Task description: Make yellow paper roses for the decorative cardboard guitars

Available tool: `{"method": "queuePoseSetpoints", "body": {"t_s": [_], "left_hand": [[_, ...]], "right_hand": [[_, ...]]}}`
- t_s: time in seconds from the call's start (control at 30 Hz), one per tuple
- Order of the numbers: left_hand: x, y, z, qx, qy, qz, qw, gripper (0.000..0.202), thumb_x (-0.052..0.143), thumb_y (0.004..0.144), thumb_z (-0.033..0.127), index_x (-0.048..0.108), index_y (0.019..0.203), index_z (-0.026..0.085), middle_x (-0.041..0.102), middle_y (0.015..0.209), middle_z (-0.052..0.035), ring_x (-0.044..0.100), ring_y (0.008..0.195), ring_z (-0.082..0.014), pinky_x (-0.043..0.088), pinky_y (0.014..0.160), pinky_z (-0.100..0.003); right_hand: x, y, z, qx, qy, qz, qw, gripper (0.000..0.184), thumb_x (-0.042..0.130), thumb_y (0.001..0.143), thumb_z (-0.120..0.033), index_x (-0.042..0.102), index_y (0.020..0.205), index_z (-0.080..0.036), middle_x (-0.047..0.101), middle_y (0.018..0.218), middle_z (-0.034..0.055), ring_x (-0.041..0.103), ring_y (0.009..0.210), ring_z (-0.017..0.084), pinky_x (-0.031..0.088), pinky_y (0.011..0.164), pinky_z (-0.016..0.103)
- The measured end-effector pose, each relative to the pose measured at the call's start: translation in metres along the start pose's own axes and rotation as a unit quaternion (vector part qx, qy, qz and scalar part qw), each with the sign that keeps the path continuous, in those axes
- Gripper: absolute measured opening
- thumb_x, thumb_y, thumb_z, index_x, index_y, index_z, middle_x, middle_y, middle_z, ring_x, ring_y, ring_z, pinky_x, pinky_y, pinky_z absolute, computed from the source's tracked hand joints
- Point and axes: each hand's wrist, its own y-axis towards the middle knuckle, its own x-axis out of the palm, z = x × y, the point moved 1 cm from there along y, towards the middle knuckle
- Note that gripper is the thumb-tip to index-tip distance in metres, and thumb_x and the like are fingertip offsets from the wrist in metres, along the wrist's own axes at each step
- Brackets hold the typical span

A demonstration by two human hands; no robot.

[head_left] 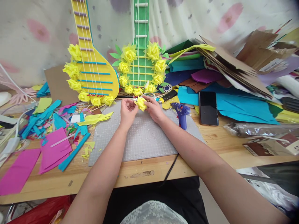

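Both hands meet above the grey cutting mat (144,140): the left hand (128,111) and right hand (153,109) pinch one yellow paper flower (141,103) between their fingertips, just in front of the green paper guitar (140,62). Judging by the scene, the work looks well advanced, since yellow flowers already ring the green guitar's body and line the edge of the yellow paper guitar (93,74). This flower remains unattached, and the blue glue gun (181,112) lies beside the right hand.
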Motion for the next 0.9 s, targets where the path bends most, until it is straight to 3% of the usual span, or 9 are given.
{"method": "queuePoseSetpoints", "body": {"t_s": [0.4, 0.6, 0.9], "left_hand": [[-0.003, 0.003, 0.002, -0.131, -0.086, 0.000, 0.988, 0.033, 0.064, 0.054, 0.009, 0.043, 0.077, 0.019, 0.057, 0.062, 0.0059, 0.056, 0.062, -0.0085, 0.044, 0.066, -0.022], [-0.002, 0.001, 0.006, -0.281, -0.109, 0.002, 0.953, 0.022, 0.065, 0.063, 0.018, 0.048, 0.076, 0.017, 0.063, 0.067, -0.0002, 0.059, 0.060, -0.0108, 0.048, 0.067, -0.028], [-0.005, -0.001, 0.010, -0.379, -0.142, -0.056, 0.913, 0.021, 0.061, 0.068, 0.006, 0.057, 0.087, 0.015, 0.066, 0.073, -0.0017, 0.062, 0.063, -0.0105, 0.049, 0.066, -0.025]], "right_hand": [[-0.005, 0.004, 0.005, -0.015, -0.040, -0.010, 0.999, 0.040, 0.058, 0.067, -0.033, 0.054, 0.105, -0.024, 0.057, 0.105, 0.0027, 0.056, 0.092, 0.017, 0.047, 0.080, 0.034], [-0.010, 0.007, 0.009, -0.053, -0.118, 0.006, 0.992, 0.041, 0.055, 0.069, -0.035, 0.053, 0.108, -0.024, 0.056, 0.101, 0.0030, 0.055, 0.090, 0.016, 0.046, 0.079, 0.032], [-0.009, 0.005, 0.004, -0.073, -0.127, 0.028, 0.989, 0.036, 0.056, 0.067, -0.032, 0.055, 0.102, -0.022, 0.057, 0.095, 0.0024, 0.055, 0.088, 0.015, 0.044, 0.083, 0.032]]}}
